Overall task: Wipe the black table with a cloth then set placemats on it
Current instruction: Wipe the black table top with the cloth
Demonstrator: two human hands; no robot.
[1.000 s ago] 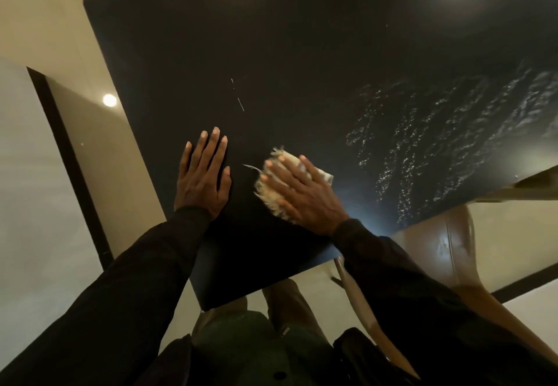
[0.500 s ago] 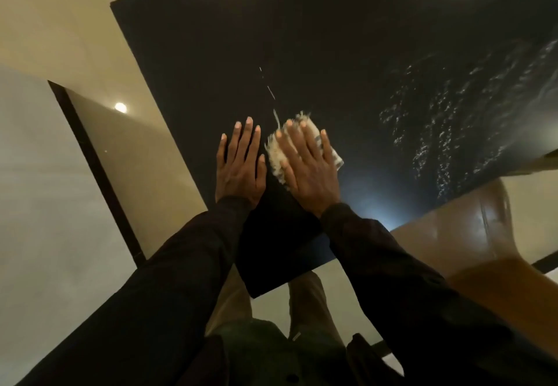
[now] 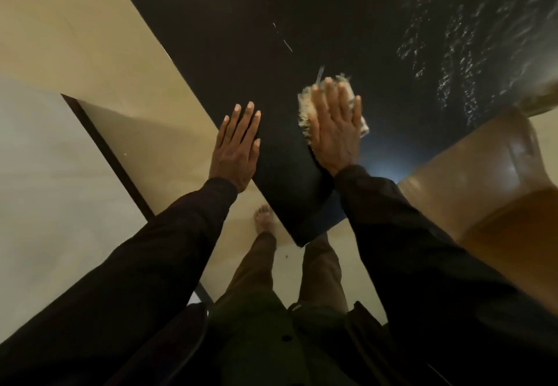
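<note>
The black table (image 3: 271, 7) fills the upper middle and right, its near corner pointing toward me. My right hand (image 3: 333, 125) lies flat with straight fingers on a pale fringed cloth (image 3: 305, 107), pressing it onto the tabletop near that corner. My left hand (image 3: 237, 144) rests flat on the table's left edge, fingers straight and together, holding nothing. Wet streaks (image 3: 453, 68) glisten on the surface to the right of the cloth. No placemats are in view.
A brown chair (image 3: 483, 180) stands against the table's right side, close to my right arm. Beige floor (image 3: 75, 38) lies to the left, crossed by a dark strip (image 3: 105, 150). My legs and a bare foot (image 3: 264, 219) are below the table corner.
My right hand slid the cloth away from my left hand, up and to the right. My left hand stayed flat at the table edge. The view shifted, showing more floor and my foot.
</note>
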